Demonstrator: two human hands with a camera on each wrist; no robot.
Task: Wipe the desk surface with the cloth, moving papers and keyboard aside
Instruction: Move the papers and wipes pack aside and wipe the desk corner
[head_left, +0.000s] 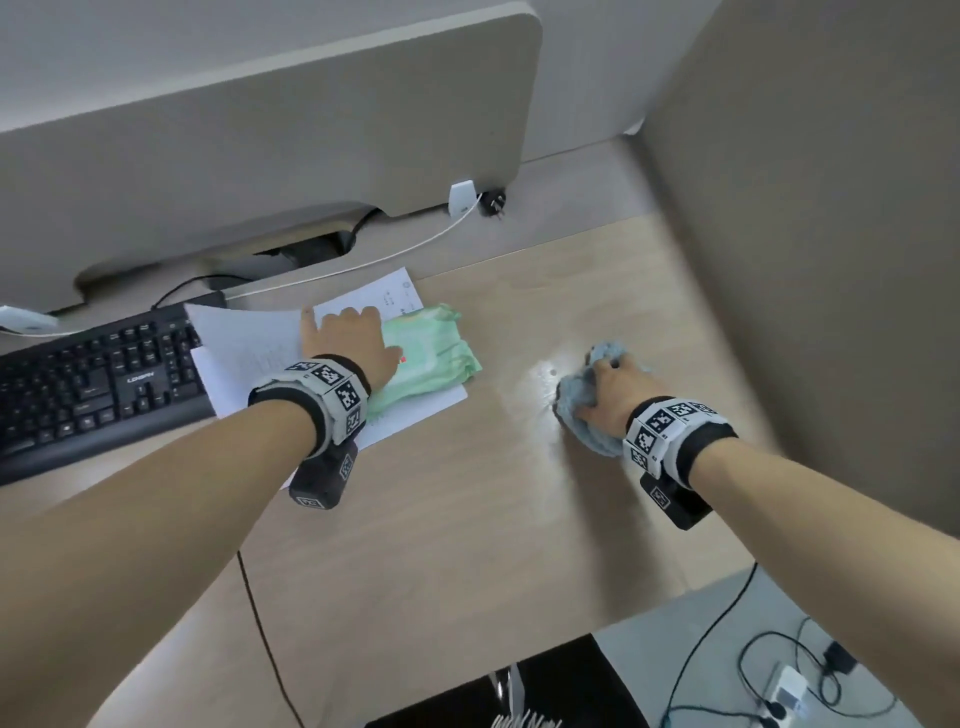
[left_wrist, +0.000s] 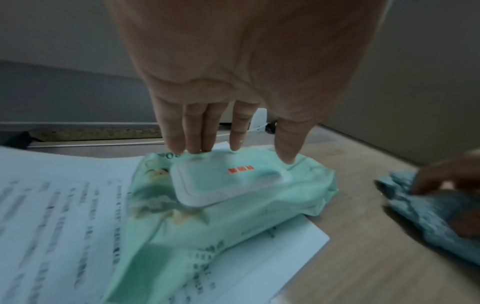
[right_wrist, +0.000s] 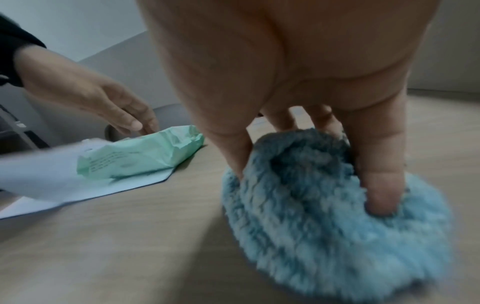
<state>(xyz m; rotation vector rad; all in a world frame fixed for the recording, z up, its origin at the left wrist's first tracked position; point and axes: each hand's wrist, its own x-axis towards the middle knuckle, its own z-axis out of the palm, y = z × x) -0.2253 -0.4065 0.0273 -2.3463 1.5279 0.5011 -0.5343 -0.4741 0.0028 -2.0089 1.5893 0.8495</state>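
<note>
Two hands, right hand (head_left: 609, 393) gripping fluffy blue cloth (head_left: 582, 410), left hand (head_left: 349, 343) spread over crinkly green wipes pack (head_left: 441, 353)

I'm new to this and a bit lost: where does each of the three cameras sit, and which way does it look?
Head: on the person's head, looking down at the desk, keyboard, papers; both forearms and hands show.
Left wrist: along the left hand at the green pack.
Right wrist: along the right hand, its fingers gripping the blue cloth.
Shared: all three show the pack and cloth.
</note>
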